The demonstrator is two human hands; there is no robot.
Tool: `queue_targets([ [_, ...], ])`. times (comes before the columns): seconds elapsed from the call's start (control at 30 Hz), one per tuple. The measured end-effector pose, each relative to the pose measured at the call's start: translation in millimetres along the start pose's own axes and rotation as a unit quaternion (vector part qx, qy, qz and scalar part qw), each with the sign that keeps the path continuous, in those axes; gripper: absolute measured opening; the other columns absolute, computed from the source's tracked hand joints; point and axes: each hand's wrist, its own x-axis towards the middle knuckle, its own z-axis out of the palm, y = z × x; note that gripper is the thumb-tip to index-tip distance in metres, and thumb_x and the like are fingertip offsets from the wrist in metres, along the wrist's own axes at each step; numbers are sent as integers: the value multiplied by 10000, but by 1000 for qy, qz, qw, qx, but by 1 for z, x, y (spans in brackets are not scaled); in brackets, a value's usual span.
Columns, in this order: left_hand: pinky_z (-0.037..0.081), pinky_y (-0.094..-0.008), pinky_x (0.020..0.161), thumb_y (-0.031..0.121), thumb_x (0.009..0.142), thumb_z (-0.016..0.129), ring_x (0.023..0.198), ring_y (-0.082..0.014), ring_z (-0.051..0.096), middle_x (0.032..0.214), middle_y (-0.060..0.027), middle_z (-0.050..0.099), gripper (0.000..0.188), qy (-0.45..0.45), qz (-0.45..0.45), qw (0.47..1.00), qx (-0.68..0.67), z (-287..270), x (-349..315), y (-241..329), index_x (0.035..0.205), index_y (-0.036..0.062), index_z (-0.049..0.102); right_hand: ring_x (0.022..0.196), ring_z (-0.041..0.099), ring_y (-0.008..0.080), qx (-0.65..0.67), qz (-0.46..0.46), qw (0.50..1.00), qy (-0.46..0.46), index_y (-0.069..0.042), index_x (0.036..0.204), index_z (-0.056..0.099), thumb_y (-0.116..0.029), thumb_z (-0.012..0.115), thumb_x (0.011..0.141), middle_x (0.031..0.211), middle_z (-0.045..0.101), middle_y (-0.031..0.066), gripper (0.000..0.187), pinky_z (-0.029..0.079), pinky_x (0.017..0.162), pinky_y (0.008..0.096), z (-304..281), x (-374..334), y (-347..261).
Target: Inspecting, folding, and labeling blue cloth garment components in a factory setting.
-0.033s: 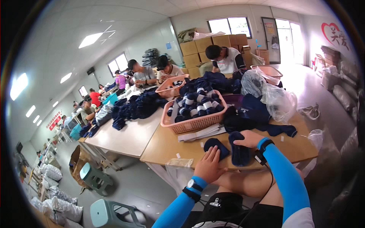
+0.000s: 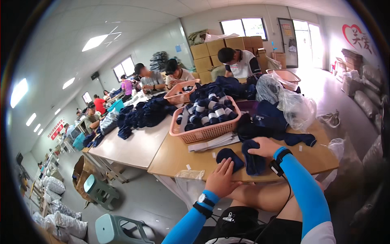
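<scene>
A folded navy sock lies at the table's front edge, with my left hand on it, fingers stretched out flat over its near side. Just to the right, a second navy sock is held by its upper edge in my right hand, thumb on top and the other fingers partly hidden. The two socks lie side by side, a narrow gap between them. Beyond them stands a pink basket full of rolled navy socks with white paper bands. A stack of white paper strips lies against its near side.
Loose navy socks lie behind my right hand. Clear plastic bags bulge at the table's right. Another pink basket and a navy sock heap sit farther left. Co-workers sit across. Green stools stand at lower left.
The view has shifted very slightly. The upper edge of the sock in my right hand looks a little more bent; my left hand stays on the other sock.
</scene>
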Motion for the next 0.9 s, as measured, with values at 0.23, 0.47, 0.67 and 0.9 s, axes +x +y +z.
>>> queue_targets([
  [0.23, 491, -460, 1074, 222, 783, 830, 1250, -374, 603, 1370, -161, 641, 778, 44, -31, 999, -1, 5, -23, 6, 1493, 70, 553, 1139, 646, 396, -148, -89, 968, 183, -8, 1282, 644, -252, 756, 874, 1219, 665, 212, 488, 523, 1015, 455, 7, -73, -12],
  [0.47, 563, -431, 920, 142, 890, 738, 1001, -324, 713, 1063, -163, 758, 318, 17, -110, 983, -147, -18, 8, -35, 1183, 23, 763, 1146, 667, 318, -188, -190, 953, 143, -75, 1136, 783, -306, 804, 816, 1269, 711, 116, 395, 544, 997, 431, 47, -100, -25],
  [0.67, 597, -426, 839, 131, 963, 672, 930, -390, 750, 980, -187, 774, 235, 187, -239, 908, -290, -17, 84, -10, 1144, -2, 741, 1161, 665, 294, -200, -172, 951, 161, -89, 1111, 797, -316, 801, 814, 1241, 729, 88, 373, 550, 977, 428, 59, -107, -11],
  [0.9, 460, -449, 1161, 6, 874, 676, 1393, -388, 538, 1466, -180, 614, 482, 39, 44, 991, -121, 50, 49, 21, 1355, 22, 649, 1049, 661, 308, -229, -162, 949, 143, -91, 1062, 793, -296, 800, 787, 1051, 709, 90, 343, 561, 917, 438, 58, -107, -18],
])
